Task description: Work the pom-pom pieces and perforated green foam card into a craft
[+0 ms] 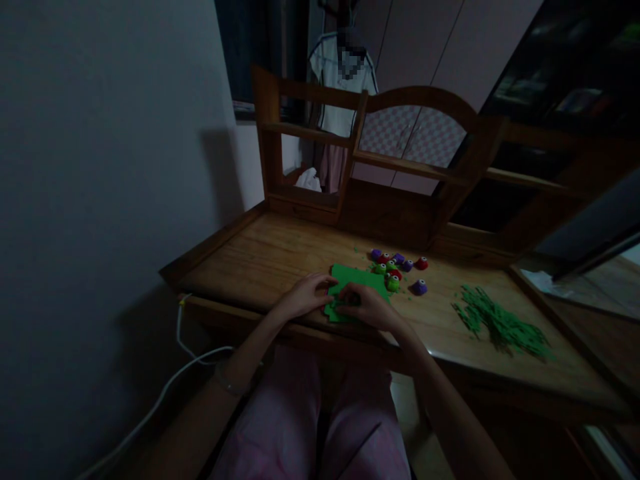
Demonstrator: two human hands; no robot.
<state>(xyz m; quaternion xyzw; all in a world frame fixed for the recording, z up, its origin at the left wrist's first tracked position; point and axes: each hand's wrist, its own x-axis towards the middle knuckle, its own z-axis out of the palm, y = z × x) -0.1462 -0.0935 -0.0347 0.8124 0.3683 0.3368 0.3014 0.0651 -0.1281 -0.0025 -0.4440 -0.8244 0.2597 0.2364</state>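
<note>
A green sheet (356,276), perhaps foam or paper, lies flat near the table's front edge, with its lower left edge uneven. My left hand (306,295) is at the sheet's left edge, thumb and fingers bent around that edge. My right hand (367,305) rests over the middle of the sheet, thumb and forefinger curled together in a pinch. What sits between those fingertips is too dark and small to make out. Just beyond the sheet is a cluster of small eyed pieces, among them a green piece (393,283), a red piece (421,263) and a purple piece (419,287).
A heap of green strips (500,323) lies on the right of the wooden table (240,260). At the back stands a wooden shelf unit (310,131). A white cable (170,383) hangs by the left corner. The room is dim.
</note>
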